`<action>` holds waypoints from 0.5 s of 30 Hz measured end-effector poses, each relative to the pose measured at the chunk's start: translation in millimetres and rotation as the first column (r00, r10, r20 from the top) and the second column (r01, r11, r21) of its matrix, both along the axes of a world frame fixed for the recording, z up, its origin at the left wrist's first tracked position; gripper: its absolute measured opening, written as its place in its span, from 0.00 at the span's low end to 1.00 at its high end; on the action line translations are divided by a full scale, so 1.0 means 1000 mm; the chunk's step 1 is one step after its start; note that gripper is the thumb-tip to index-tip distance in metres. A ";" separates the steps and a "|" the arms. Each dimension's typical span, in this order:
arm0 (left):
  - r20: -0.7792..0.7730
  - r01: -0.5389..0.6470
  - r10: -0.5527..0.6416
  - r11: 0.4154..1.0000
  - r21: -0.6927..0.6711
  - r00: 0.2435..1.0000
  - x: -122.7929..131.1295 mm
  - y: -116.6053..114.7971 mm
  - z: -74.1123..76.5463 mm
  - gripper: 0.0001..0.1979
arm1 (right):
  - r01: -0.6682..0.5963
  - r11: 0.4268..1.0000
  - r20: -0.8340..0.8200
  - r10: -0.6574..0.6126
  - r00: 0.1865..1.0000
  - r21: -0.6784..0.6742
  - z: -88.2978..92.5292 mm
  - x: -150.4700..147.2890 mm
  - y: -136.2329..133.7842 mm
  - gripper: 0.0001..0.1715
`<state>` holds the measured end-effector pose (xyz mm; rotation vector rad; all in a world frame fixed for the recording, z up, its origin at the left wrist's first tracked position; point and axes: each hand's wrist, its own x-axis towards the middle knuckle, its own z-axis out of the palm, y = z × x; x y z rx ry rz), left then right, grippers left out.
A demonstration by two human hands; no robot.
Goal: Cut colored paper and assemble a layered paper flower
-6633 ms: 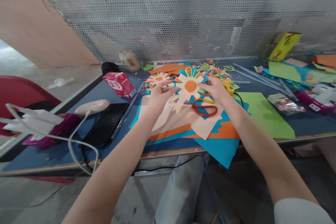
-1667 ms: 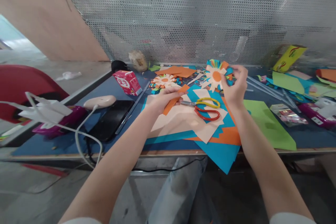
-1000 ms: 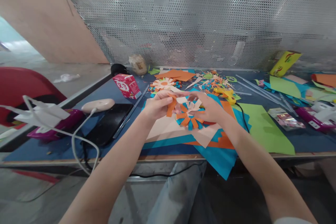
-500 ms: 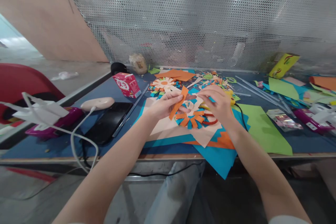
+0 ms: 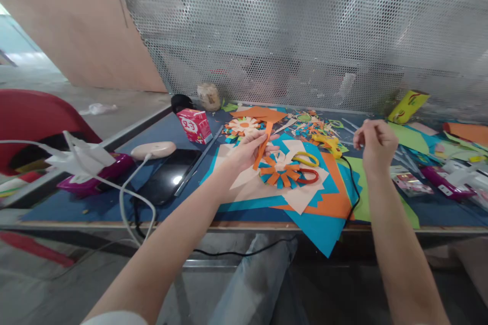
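Observation:
My left hand (image 5: pixel 253 150) pinches a narrow orange paper strip (image 5: pixel 263 146) between thumb and fingers, above the pile of paper. Out to the right, my right hand (image 5: pixel 375 143) is raised over the table with its fingers curled; whether anything small is in them is hidden. Below and between the hands lies an orange and blue paper flower (image 5: pixel 273 179) with a pale centre. Beside it, scissors with a red handle loop (image 5: pixel 315 176) and a yellow handle loop (image 5: pixel 313 157) rest on pale paper (image 5: pixel 301 200). A yellow glue gun (image 5: pixel 332 145) lies just behind them.
Another paper flower (image 5: pixel 243 125) and paper scraps (image 5: pixel 310 124) lie at the back. On the left are a pink box (image 5: pixel 194 126), a black phone (image 5: pixel 168 176) and a purple power strip (image 5: pixel 114 167) with white cables. Clear sticks and green paper (image 5: pixel 404 213) lie right. A perforated metal panel (image 5: pixel 285 25) stands behind.
My right hand has moved away to the right from above the flower, uncovering the scissors and glue gun. My left hand still holds the orange strip. The view has shifted slightly.

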<state>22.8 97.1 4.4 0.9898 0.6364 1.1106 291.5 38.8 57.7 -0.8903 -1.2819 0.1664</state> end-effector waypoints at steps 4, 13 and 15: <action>0.041 -0.026 0.025 1.000 0.013 0.999 0.005 -0.001 0.000 0.07 | -0.100 0.728 0.465 0.530 0.710 -0.678 -0.001 0.020 -0.049 0.09; -0.063 -0.066 0.076 0.986 0.154 0.995 0.007 -0.001 -0.001 0.13 | 0.528 0.631 0.790 0.240 0.564 -0.568 -0.019 0.026 -0.020 0.15; -0.113 -0.074 0.099 0.976 0.203 0.989 0.006 -0.001 -0.002 0.14 | 0.682 0.492 0.826 0.160 0.540 -0.541 -0.026 0.015 0.010 0.25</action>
